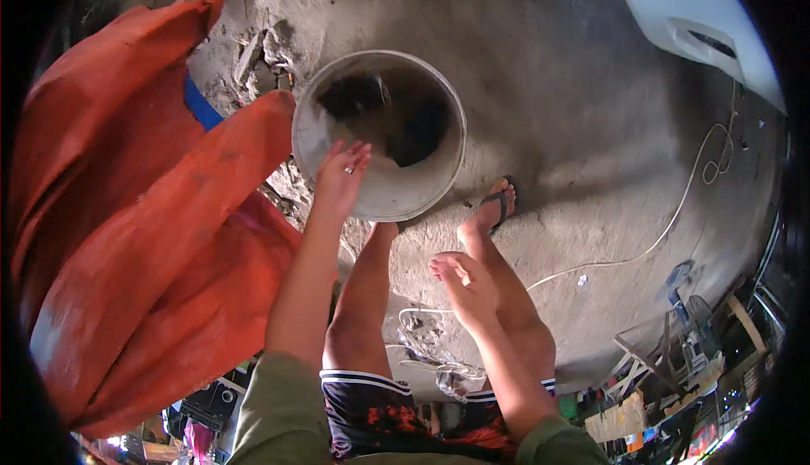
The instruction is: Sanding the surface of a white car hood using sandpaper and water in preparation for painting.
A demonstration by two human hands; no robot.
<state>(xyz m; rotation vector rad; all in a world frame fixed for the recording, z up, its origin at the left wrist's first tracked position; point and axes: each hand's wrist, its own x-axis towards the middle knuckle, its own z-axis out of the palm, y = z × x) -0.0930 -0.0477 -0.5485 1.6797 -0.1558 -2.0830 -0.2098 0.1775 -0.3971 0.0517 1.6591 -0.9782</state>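
Observation:
A round pale tub [456,161] stands on the ground in front of my feet. Dark shapes [422,132] lie inside it; whether they are cloth, liquid or something else I cannot make out. My left hand [342,174] reaches over the tub's near left rim, fingers stretched upward and a ring on one of them, with nothing in its grasp. Lower and to the right, my right hand [466,286] hovers above my right leg. Its fingers are loosely bent and apart from the thumb, and no object shows in it.
Orange-red sheeting [169,237] drapes in heavy folds along the left, reaching the tub's side. Rubble [261,60] lies beyond it. A pale cord [645,250] crosses the ground at right. Assorted clutter [666,372] fills the lower right; a white curved panel [700,18] stands at upper right.

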